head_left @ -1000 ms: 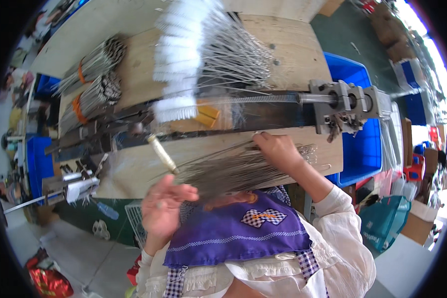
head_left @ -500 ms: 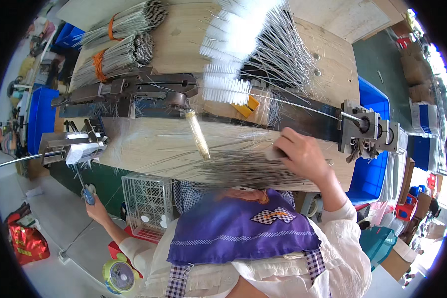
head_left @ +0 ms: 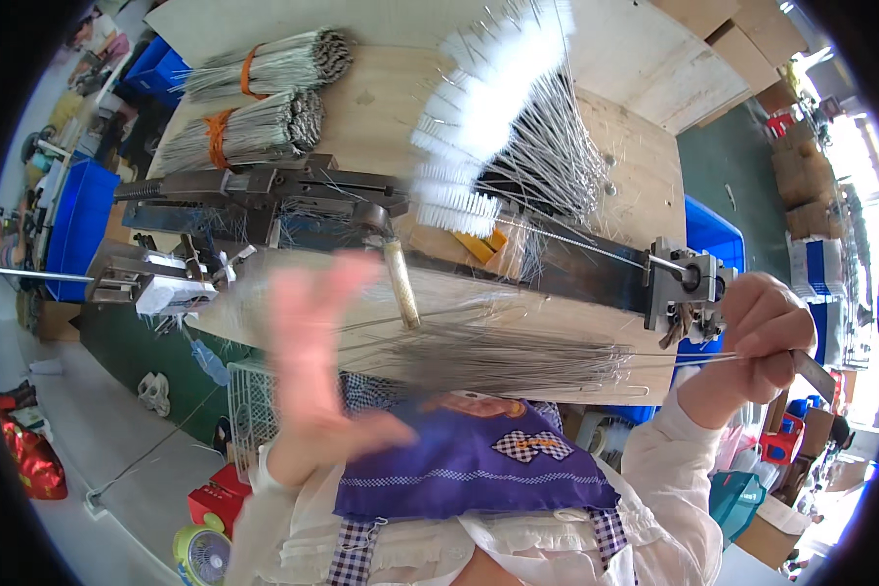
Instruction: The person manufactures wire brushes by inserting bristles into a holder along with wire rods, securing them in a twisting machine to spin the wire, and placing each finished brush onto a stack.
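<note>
Wire: we see one thin metal wire (head_left: 674,359) pinched at its right end in our right hand, running leftward over the front edge of the bench into the loose pile.
Right hand (head_left: 767,337): fingers curled tight around the wire, held just right of the metal clamp block and beyond the bench's right edge.
Left hand (head_left: 313,352): blurred, fingers spread apart and holding nothing, raised in front of the bench's front edge, left of the wire pile.
Wire pile (head_left: 498,356): one loose heap of straight grey wires lying lengthwise along the bench front, between our two hands.
Clamp block (head_left: 689,283): one grey metal fixture at the right end of the long dark machine bar.
Machine bar (head_left: 293,190): one dark metal assembly crossing the wooden bench (head_left: 381,107) from left to right, with one brass-coloured handle (head_left: 401,283) pointing toward us.
Brushes (head_left: 488,107): a fanned heap of white-bristled twisted-wire brushes behind the bar; we cannot count them.
Bundles (head_left: 264,98): two bundles of wire tied with orange bands, at the far left of the bench.
Blue crates: one (head_left: 73,220) left of the bench, one (head_left: 708,230) at its right.
</note>
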Available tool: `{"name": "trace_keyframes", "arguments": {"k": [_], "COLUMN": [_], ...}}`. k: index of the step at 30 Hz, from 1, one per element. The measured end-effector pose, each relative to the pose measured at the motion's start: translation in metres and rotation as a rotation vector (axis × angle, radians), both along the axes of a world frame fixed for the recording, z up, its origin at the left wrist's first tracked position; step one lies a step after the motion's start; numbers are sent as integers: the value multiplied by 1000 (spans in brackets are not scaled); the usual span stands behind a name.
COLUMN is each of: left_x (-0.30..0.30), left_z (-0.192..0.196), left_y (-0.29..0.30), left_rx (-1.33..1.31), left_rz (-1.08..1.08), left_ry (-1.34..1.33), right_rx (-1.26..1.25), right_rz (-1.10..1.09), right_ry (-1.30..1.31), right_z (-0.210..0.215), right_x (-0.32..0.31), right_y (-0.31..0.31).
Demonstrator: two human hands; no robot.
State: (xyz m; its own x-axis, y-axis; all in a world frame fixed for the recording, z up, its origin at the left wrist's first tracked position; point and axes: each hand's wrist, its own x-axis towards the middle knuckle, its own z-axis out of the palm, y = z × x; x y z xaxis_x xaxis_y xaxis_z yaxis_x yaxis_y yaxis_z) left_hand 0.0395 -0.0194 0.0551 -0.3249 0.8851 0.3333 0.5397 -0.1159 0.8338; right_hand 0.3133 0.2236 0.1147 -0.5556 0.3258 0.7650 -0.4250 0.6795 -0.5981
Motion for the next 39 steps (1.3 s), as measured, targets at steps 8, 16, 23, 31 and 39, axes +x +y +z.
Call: {"name": "trace_keyframes", "arguments": {"k": [8,16,23,31,39], "left_x": [-17,15,-40,-57,56], "left_z": [-32,-50,-10,-32,-58], "left_y": [-3,19,9,-54,144], "left_rx": [-286,-416,142,433,-352], "left_rz": [-199,-131,-558,-191,-561], "left_ry": [-404,-807,-1621,-1243,96], "right_rx": [-189,365,641,371,449], "right_rz": [-412,-501,-436,-606,-790], "right_ry": [-405,-841,-852,-737,-720], "right_z": [-1,-55,-61,-51,-31], "right_x": [-37,-21,-38,-42,-77], "right_y": [-14,11,4,22,146]}}
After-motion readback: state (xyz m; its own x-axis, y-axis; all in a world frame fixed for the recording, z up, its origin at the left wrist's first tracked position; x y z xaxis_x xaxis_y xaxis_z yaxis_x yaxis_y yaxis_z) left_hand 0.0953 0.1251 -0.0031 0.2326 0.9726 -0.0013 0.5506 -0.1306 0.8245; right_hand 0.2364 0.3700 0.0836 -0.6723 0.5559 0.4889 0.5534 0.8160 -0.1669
